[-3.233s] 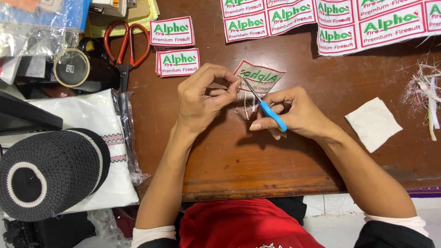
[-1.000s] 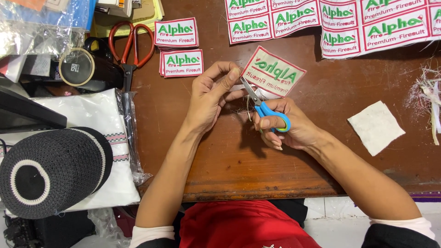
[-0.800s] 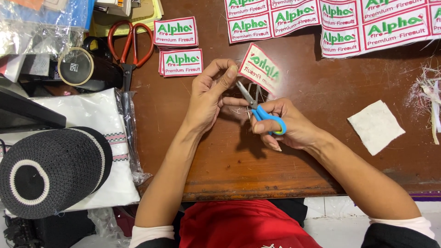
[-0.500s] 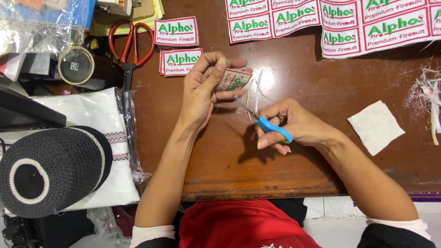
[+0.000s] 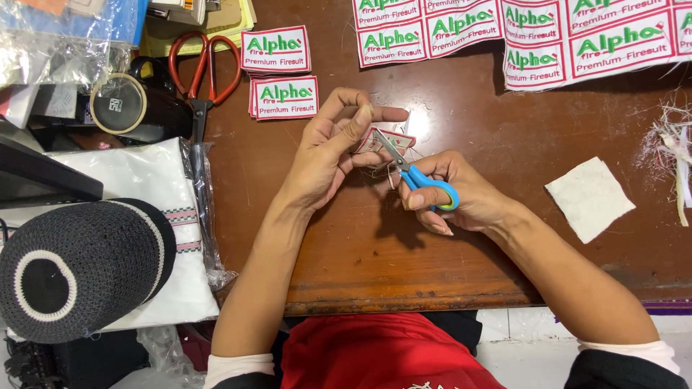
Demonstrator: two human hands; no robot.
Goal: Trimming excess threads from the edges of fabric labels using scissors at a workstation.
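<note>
Head cam, looking down at a brown wooden table (image 5: 447, 252). The person's left hand (image 5: 328, 155) holds a small embroidered patch (image 5: 389, 138) w/ red border, pinched between thumb and fingers, index finger stretched out over its far edge. Patch is tilted, held up off the table approx. mid-scene, mostly hidden by the fingers. Right hand (image 5: 450, 194) grips small scissors w/ blue handles (image 5: 418, 176), thumb and a finger through the loops; blades point far-left and meet the near-right edge of the patch. Can't tell if the blades are shut or slightly apart. The two hands sit close together, nearly touching at the patch. Loose threads hang around the patch.

Left of the hands, far side: a small stack of same-type patches (image 5: 286, 97), white w/ green lettering and red border, another patch (image 5: 275, 49) just beyond it. Further left, big scissors w/ red-orange handles (image 5: 204, 72) lying on the table, next to a dark round tin (image 5: 119, 104). Far right: rows of uncut patches (image 5: 548, 36) along the far edge. Right of the hands, well apart: a square of white backing fabric (image 5: 590, 198); at the right edge a heap of thread and trim scraps (image 5: 674, 148). Near left: black knitted cap w/ white ring (image 5: 76, 266) resting on folded white cloth in clear plastic (image 5: 162, 187). Person's red shirt (image 5: 382, 353) shows at the near edge.
</note>
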